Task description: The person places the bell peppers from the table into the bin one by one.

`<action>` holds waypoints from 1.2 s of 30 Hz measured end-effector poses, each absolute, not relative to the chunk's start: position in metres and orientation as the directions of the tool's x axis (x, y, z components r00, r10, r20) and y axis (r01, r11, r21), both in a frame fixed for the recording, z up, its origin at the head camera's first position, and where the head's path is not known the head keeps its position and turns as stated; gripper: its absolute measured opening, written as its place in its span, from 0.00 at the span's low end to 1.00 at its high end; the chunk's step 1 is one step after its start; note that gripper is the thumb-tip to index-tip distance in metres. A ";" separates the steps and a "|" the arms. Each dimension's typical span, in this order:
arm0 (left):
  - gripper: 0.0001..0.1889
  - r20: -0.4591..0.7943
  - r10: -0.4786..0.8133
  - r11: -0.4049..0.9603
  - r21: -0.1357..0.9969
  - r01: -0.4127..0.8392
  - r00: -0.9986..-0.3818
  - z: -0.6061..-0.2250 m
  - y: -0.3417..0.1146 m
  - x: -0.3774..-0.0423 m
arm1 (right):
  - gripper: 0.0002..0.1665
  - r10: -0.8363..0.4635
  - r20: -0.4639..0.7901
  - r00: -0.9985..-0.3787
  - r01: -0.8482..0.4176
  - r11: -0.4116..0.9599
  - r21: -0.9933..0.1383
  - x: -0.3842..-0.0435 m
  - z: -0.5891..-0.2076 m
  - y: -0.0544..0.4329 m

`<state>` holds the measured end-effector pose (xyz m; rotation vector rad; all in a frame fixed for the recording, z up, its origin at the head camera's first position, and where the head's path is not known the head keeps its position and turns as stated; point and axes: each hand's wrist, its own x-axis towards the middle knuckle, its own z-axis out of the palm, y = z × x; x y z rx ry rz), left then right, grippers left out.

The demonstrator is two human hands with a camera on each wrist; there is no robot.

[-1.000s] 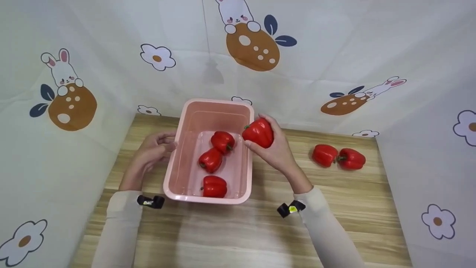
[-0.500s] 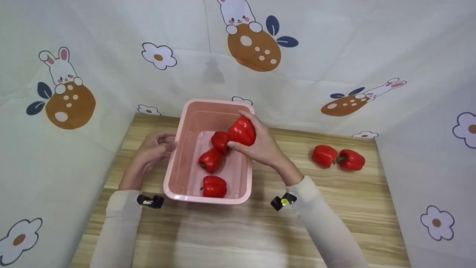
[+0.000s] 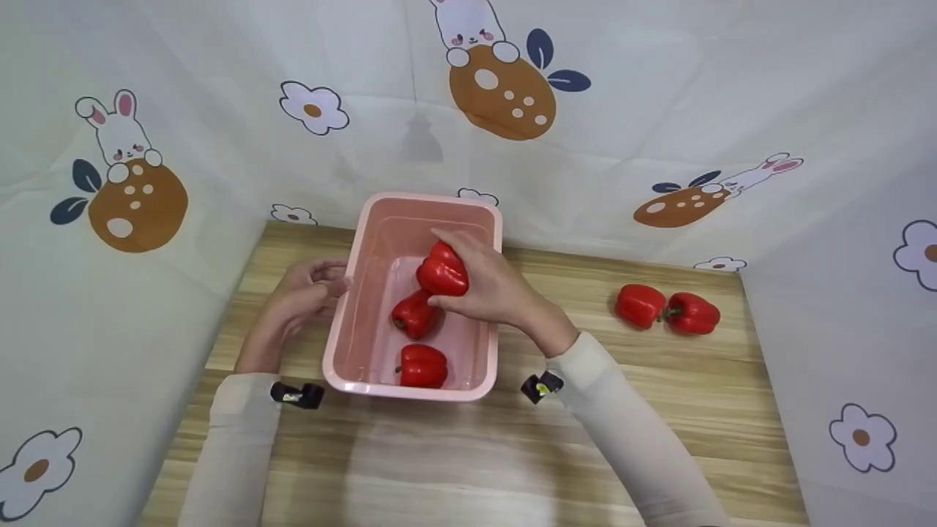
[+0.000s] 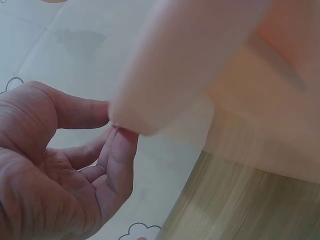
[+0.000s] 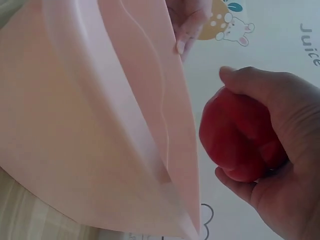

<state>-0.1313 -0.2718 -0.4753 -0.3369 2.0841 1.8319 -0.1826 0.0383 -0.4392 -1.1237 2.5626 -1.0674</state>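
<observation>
1. The head view alone shows the whole layout: a pink bin (image 3: 410, 304) on the worktop (image 3: 659, 380), two loose peppers (image 3: 667, 310) lying well to its right, and two more peppers (image 3: 419, 342) inside the bin.
2. The right wrist view shows the right hand (image 5: 280, 165) with its fingers curled round a red pepper (image 5: 240, 137), held over the bin's interior.
3. The left wrist view shows the left hand (image 4: 55, 170): fingers relaxed, slightly bent, tips touching the bin's outer rim.
</observation>
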 end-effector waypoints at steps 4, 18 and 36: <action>0.33 -0.412 0.055 0.130 0.906 -0.403 -0.909 -0.476 -0.272 -0.131 | 0.56 -0.706 0.126 -0.697 -0.614 0.497 -0.613 -0.182 -0.437 0.035; 0.32 -0.401 0.059 0.130 0.911 -0.392 -0.914 -0.475 -0.272 -0.131 | 0.38 -0.706 0.209 -0.676 -0.676 0.482 -0.558 -0.179 -0.426 0.034; 0.32 -0.424 0.046 0.162 0.897 -0.412 -0.905 -0.470 -0.272 -0.134 | 0.34 -0.560 0.233 -0.795 -0.557 0.522 -0.646 -0.186 -0.426 0.097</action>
